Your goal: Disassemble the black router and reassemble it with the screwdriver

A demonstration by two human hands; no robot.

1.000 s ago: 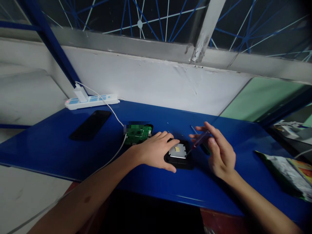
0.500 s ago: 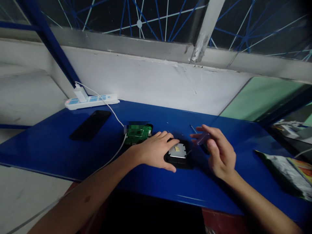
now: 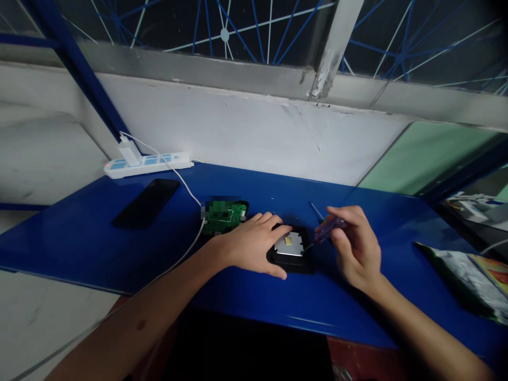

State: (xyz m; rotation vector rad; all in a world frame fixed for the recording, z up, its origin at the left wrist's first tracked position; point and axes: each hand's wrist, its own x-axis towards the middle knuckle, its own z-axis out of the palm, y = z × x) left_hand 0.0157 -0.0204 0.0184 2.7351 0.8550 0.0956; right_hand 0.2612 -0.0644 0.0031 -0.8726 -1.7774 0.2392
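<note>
A black plastic casing (image 3: 292, 263) lies on the blue table, with a silver metal plate (image 3: 286, 248) and a small yellowish pad (image 3: 288, 241) inside it. My left hand (image 3: 254, 243) grips the casing from its left side, index finger along the far edge and thumb by the near edge. In my right hand (image 3: 359, 248) is a screwdriver (image 3: 328, 229) with a see-through purple handle, held between thumb and fingers. Its shaft slants down to the right side of the metal plate; whether the tip sits in a screw is too small to tell.
Left of the casing rests a green circuit board (image 3: 222, 216). A second screwdriver (image 3: 316, 210) lies behind my right hand. Farther left are a black phone (image 3: 146, 203) and a power strip (image 3: 151, 164) with a white cable (image 3: 186, 186). A foil packet (image 3: 462, 275) lies at right.
The screwdriver handle has turned in my right fingers, which have curled a little closer around it. My left hand and the casing have stayed in place.
</note>
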